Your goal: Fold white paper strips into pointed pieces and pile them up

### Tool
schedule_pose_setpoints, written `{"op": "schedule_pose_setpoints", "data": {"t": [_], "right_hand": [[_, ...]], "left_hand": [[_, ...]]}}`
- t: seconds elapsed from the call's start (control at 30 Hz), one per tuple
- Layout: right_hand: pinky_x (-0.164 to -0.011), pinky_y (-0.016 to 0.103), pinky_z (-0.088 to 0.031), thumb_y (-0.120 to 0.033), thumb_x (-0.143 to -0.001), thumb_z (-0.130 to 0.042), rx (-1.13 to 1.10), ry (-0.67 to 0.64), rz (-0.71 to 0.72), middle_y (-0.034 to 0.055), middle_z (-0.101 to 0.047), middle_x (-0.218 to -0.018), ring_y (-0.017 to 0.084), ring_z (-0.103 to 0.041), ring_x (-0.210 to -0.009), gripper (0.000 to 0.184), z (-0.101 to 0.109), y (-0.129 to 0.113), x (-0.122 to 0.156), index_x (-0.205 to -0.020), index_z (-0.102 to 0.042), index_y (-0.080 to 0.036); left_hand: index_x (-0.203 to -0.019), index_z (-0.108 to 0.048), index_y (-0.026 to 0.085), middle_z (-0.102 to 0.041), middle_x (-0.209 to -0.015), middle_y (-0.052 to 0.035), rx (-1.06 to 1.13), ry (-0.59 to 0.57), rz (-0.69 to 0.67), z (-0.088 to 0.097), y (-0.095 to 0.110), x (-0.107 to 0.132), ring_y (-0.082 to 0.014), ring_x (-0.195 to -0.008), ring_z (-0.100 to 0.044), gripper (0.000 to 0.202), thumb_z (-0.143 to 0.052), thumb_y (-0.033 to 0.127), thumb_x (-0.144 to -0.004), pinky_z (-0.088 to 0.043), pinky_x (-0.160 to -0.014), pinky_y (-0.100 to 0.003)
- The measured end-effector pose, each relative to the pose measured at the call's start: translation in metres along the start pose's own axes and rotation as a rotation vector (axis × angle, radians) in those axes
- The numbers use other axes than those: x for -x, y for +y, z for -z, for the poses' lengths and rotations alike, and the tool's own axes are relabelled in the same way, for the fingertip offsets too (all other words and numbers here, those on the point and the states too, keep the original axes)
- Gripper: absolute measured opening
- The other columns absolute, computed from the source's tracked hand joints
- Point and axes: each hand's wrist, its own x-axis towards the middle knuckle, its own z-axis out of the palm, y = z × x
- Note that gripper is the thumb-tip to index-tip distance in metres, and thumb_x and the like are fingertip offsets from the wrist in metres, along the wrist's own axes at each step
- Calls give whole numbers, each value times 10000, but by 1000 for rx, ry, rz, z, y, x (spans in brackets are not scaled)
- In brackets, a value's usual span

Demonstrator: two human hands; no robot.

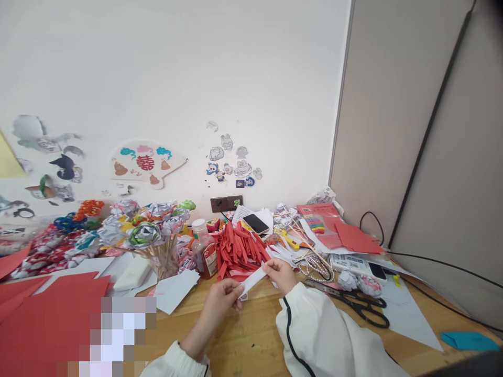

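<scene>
A narrow folded strip of white paper (252, 281) is stretched between my two hands, tilted up to the right. My left hand (223, 299) pinches its lower end between thumb and fingers. The upper end is gripped by my right hand (280, 274), fingers closed. Just beyond the strip lies a heap of folded red paper strips (239, 246). Folded white strips (281, 252) lie partly behind my right hand. Close to my right sleeve is a pair of large black-handled scissors (363, 305).
A plastic bottle (203, 251) stands beside the red heap, with a phone (255, 223) behind. Paper flowers (145, 234) crowd the left. Red sheets (74, 298) cover the front left. Bead strings (316, 268) and a black cable (444, 268) lie on the right.
</scene>
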Motion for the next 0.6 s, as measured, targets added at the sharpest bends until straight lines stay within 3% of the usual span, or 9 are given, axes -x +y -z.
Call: {"op": "schedule_pose_setpoints", "data": {"t": [0.2, 0.33, 0.47, 0.6], "right_hand": [[-497, 232, -404, -486, -552, -586, -99, 0, -61, -16, -532, -520, 98, -494, -469, 358, -4, -2, 0, -626, -507, -145], [-458, 214, -401, -490, -545, -593, -263, -161, -226, -29, -531, -551, 70, -484, -432, 401, -11, 3, 3, -713, -484, -143], [-367, 191, -350, -512, -558, -576, -122, -397, -311, -40, -477, -443, 63, -441, -342, 411, -25, 10, 13, -633, -493, -116], [-313, 169, -285, -517, -635, -499, -37, -351, -230, -75, -382, -350, 40, -346, -277, 392, -35, 12, 21, -538, -461, -139]], "left_hand": [[-569, -516, 139, -509, -432, 42, -64, 90, -84, -2, -3, 0, -76, -346, -416, 277, -512, 408, -634, -296, -381, -184], [-573, -513, 141, -479, -420, 49, -76, 134, -121, -6, -3, 1, -73, -347, -393, 266, -498, 395, -649, -288, -381, -180], [-585, -508, 143, -491, -450, 43, -54, 123, -135, -11, -2, 3, -69, -346, -389, 268, -501, 403, -649, -294, -372, -179], [-593, -494, 146, -480, -459, 49, -28, 68, -127, -16, -1, 5, -61, -340, -372, 251, -509, 389, -653, -286, -354, -173]]}}
